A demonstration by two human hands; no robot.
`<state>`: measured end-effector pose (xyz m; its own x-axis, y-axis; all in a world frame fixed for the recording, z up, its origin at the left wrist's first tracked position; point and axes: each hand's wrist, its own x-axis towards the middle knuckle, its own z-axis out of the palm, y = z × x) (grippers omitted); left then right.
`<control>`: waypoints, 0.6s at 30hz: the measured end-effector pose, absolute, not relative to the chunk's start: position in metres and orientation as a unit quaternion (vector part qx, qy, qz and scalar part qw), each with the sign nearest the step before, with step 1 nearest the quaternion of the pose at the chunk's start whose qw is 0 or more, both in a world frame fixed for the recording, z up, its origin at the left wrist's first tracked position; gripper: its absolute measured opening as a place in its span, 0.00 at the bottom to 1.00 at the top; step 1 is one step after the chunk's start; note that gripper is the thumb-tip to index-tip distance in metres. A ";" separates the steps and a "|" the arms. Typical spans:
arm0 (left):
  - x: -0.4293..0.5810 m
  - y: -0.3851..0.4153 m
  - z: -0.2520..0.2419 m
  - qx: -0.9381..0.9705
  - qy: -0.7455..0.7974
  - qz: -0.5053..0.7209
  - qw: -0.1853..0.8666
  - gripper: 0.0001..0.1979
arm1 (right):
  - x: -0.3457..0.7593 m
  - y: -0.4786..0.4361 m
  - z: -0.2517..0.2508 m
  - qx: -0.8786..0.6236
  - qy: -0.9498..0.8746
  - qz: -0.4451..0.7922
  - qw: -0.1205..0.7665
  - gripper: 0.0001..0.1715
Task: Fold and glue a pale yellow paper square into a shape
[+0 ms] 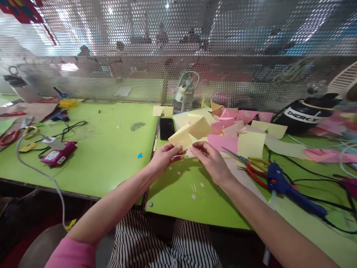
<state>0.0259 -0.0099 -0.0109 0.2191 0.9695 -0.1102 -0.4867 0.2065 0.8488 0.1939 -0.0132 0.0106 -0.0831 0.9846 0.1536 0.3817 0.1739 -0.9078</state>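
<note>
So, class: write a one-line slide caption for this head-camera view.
Both hands, left hand and right hand, hold folded yellow paper above a green table, beside scissors and a blue glue gun.

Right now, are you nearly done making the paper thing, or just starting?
Somewhere in the middle, I'd guess. Done: lots of cut pink and yellow squares piled on the green table, scissors and the blue glue gun laid down beside them. In hand: the left hand and right hand pinch a folded yellow paper piece. Left: that pile looks unused.
</note>
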 end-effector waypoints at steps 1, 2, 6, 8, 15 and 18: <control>0.026 -0.010 -0.011 0.357 0.346 0.519 0.695 0.06 | 0.192 -0.012 0.008 -0.529 -0.640 0.369 0.418 0.20; 0.026 -0.010 -0.012 0.364 0.350 0.515 0.693 0.06 | 0.190 -0.012 0.005 -0.526 -0.639 0.376 0.417 0.21; 0.026 -0.009 -0.013 0.398 0.375 0.494 0.676 0.07 | 0.186 -0.008 0.001 -0.531 -0.639 0.387 0.399 0.22; 0.024 -0.008 -0.013 0.422 0.393 0.480 0.661 0.10 | 0.189 -0.008 0.005 -0.544 -0.642 0.383 0.382 0.23; -0.003 0.005 -0.008 0.536 0.469 0.398 0.578 0.08 | 0.229 -0.020 0.029 -0.589 -0.702 0.301 0.263 0.25; -0.015 0.010 -0.006 0.568 0.503 0.370 0.536 0.08 | 0.251 -0.028 0.029 -0.598 -0.720 0.264 0.234 0.25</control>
<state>-0.0148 0.0098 -0.0065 0.2192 0.9684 -0.1187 0.1754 0.0806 0.9812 0.2509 -0.0281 0.0291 -0.1751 0.9843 0.0209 0.7375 0.1452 -0.6596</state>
